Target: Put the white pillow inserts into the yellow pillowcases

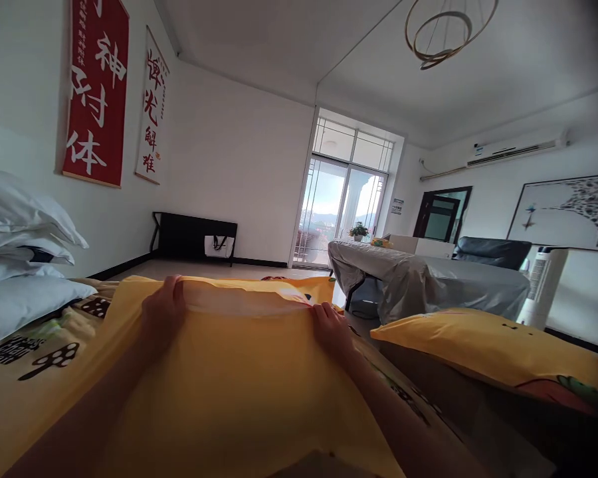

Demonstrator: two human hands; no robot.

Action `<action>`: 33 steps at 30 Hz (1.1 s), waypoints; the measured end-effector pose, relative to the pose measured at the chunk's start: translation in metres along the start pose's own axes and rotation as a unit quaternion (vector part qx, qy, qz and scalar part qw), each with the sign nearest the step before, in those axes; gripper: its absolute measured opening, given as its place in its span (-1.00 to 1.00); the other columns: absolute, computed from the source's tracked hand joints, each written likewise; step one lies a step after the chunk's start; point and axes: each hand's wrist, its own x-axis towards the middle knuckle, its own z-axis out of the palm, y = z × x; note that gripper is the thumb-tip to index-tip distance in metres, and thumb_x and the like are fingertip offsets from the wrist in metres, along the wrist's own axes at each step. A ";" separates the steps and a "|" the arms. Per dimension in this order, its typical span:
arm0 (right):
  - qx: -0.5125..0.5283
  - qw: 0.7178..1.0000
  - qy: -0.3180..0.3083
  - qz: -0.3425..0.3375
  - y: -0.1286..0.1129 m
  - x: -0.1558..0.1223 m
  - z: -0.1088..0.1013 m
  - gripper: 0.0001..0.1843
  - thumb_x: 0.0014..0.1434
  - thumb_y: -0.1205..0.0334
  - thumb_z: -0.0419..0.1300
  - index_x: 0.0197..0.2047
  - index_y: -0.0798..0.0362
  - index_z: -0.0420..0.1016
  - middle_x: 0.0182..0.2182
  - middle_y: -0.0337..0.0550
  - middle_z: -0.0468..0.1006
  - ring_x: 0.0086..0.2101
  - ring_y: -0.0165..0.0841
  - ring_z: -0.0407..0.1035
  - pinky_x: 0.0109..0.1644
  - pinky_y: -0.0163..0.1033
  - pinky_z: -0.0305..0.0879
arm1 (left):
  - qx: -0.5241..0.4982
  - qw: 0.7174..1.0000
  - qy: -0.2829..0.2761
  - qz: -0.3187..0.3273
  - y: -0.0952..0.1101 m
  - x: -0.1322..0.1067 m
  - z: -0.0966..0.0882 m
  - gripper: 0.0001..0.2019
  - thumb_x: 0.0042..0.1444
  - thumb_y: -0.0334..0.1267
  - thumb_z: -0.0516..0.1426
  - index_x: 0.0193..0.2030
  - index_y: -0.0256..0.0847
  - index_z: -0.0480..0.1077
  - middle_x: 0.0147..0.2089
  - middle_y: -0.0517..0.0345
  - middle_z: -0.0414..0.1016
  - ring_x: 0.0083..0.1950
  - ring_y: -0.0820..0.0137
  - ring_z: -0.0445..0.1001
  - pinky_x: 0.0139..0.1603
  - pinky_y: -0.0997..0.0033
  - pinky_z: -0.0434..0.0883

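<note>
A yellow pillowcase [239, 378] lies spread in front of me on a patterned yellow sheet [24, 358]. Its far open edge shows a white pillow [239, 299] inside. My left hand [162, 309] is closed on the far left part of that opening. My right hand [331, 328] is closed on the far right part. Both forearms stretch out over the yellow fabric.
Stacked white pillows [20, 259] sit at the left by the wall. A second yellow pillow [493, 348] lies at the right. Beyond are a grey-covered table [418, 279], a dark sofa [493, 252], a white fan heater [541, 285] and a glass balcony door [341, 212].
</note>
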 end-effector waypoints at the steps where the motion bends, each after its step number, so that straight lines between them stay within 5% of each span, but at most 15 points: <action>1: -0.003 0.999 0.039 -0.014 0.003 0.002 -0.005 -0.72 0.34 0.33 -0.08 -0.29 0.09 0.43 -0.35 -0.08 0.46 -0.36 -0.37 0.38 -0.40 -0.33 0.07 | -0.016 1.000 0.022 0.004 0.000 0.001 -0.001 -0.65 0.24 -0.13 -0.14 -0.14 -0.24 0.38 -0.41 0.03 0.52 -0.41 0.27 0.47 -0.40 0.42 0.21; 4: 0.013 0.994 0.089 -0.059 0.005 -0.007 -0.008 -0.73 0.34 0.30 -0.06 -0.30 0.07 0.42 -0.34 -0.12 0.46 -0.41 -0.42 0.36 -0.43 -0.35 0.08 | -0.055 0.997 0.037 0.036 -0.006 -0.009 -0.006 -0.73 0.18 -0.15 -0.09 -0.27 -0.20 0.38 -0.58 0.17 0.42 -0.52 0.34 0.42 -0.45 0.45 0.21; 8: 0.035 0.986 0.059 -0.152 -0.002 -0.049 0.007 -0.70 0.34 0.33 -0.11 -0.27 0.04 0.43 -0.38 -0.15 0.47 -0.47 -0.43 0.35 -0.42 -0.35 0.14 | -0.091 0.986 -0.059 0.127 -0.030 -0.056 -0.013 -0.74 0.13 -0.19 -0.05 -0.51 -0.16 0.32 -0.71 0.24 0.35 -0.65 0.41 0.37 -0.57 0.50 0.18; 10: 0.053 0.983 0.042 -0.172 -0.004 -0.069 0.013 -0.67 0.34 0.33 -0.15 -0.29 0.03 0.42 -0.40 -0.15 0.48 -0.50 -0.43 0.33 -0.44 -0.35 0.16 | -0.107 0.970 -0.129 0.178 -0.044 -0.081 -0.015 -0.72 0.17 -0.21 -0.06 -0.46 -0.17 0.39 -0.64 0.22 0.45 -0.62 0.41 0.43 -0.57 0.51 0.23; 13: 0.107 0.981 0.046 -0.152 -0.004 -0.083 0.010 -0.68 0.34 0.31 -0.13 -0.32 0.03 0.41 -0.38 -0.12 0.49 -0.48 -0.42 0.36 -0.43 -0.34 0.20 | -0.100 0.960 -0.160 0.207 -0.057 -0.104 -0.019 -0.69 0.22 -0.21 -0.08 -0.31 -0.17 0.48 -0.51 0.17 0.56 -0.53 0.40 0.50 -0.50 0.50 0.33; 18: 0.207 0.974 0.035 -0.085 -0.007 -0.080 -0.019 -0.84 0.28 0.24 0.00 -0.19 0.04 0.39 -0.28 -0.08 0.49 -0.31 -0.34 0.40 -0.28 -0.30 0.28 | -0.098 0.959 -0.133 0.231 -0.051 -0.102 -0.032 -0.69 0.21 -0.18 -0.06 -0.33 -0.18 0.49 -0.55 0.18 0.53 -0.57 0.41 0.47 -0.51 0.49 0.32; 22: 0.143 0.986 0.057 -0.068 -0.021 -0.073 -0.032 -0.78 0.16 0.29 0.06 -0.10 0.07 0.37 -0.18 0.00 0.48 -0.18 -0.21 0.32 -0.09 -0.15 0.23 | -0.110 0.956 -0.165 0.217 -0.047 -0.098 -0.039 -0.72 0.18 -0.19 -0.04 -0.35 -0.17 0.47 -0.59 0.20 0.49 -0.58 0.42 0.44 -0.51 0.46 0.30; 28: 0.075 0.997 0.012 -0.035 -0.042 -0.061 -0.019 -0.81 0.05 0.39 0.06 -0.23 0.08 0.39 -0.28 0.00 0.45 -0.23 -0.18 0.26 -0.12 -0.14 0.13 | -0.108 0.951 -0.203 0.205 -0.045 -0.112 -0.059 -0.70 0.16 -0.15 -0.05 -0.32 -0.09 0.50 -0.58 0.14 0.45 -0.51 0.35 0.41 -0.40 0.34 0.36; 33: 0.044 0.991 -0.126 0.005 -0.043 -0.046 0.000 -0.84 0.06 0.43 0.08 -0.27 0.10 0.40 -0.31 0.02 0.52 -0.23 -0.17 0.33 -0.17 -0.17 0.04 | -0.092 0.938 -0.228 0.244 -0.029 -0.125 -0.088 -0.67 0.21 -0.21 -0.09 -0.39 -0.08 0.48 -0.57 0.10 0.40 -0.49 0.34 0.37 -0.39 0.29 0.33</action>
